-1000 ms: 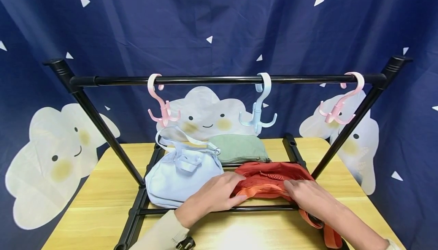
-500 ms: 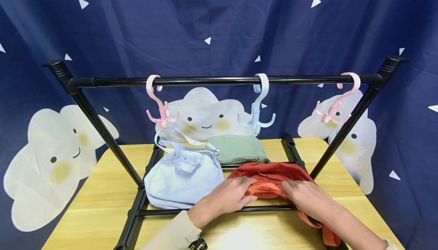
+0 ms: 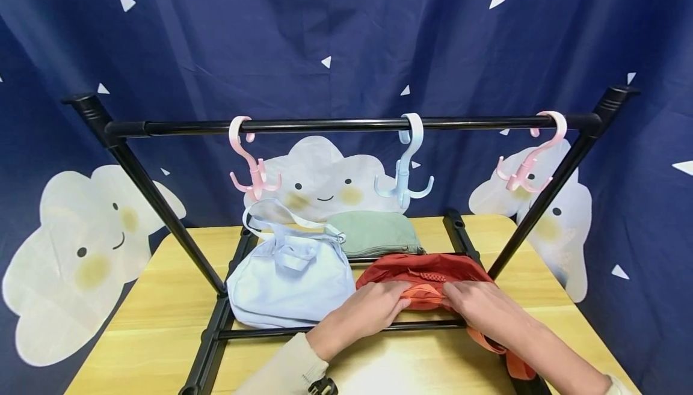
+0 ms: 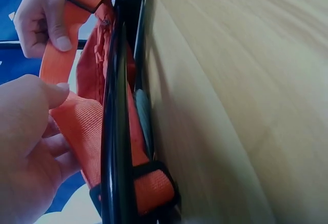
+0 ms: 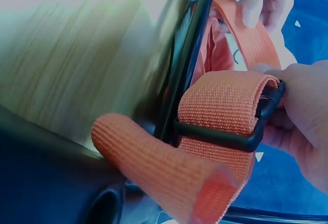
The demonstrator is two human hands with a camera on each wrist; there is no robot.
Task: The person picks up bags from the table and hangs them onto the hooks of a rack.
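A red waist bag [image 3: 460,267] with an orange strap [image 4: 84,126] lies on the rack's base at front right. My left hand [image 3: 368,308] pinches the strap at the bag's front, thumb on the webbing in the left wrist view. Close to its right, my right hand [image 3: 482,305] grips the same strap, with a short stretch between the two hands. Past the right hand, the strap runs through a black slider buckle [image 5: 220,137] and folds into a loose loop. The right hand's fingertips are partly hidden in the head view.
A light blue handbag [image 3: 289,287] stands left of the red bag, and a green pouch [image 3: 373,232] lies behind. Two pink hooks, left [image 3: 255,178] and right [image 3: 522,172], and a blue hook [image 3: 402,178] hang from the black rail [image 3: 325,125]. A low crossbar [image 3: 287,332] runs in front.
My left hand has slid right along the strap toward the right hand, uncovering the red bag's left end. The right hand has stayed nearly in place.
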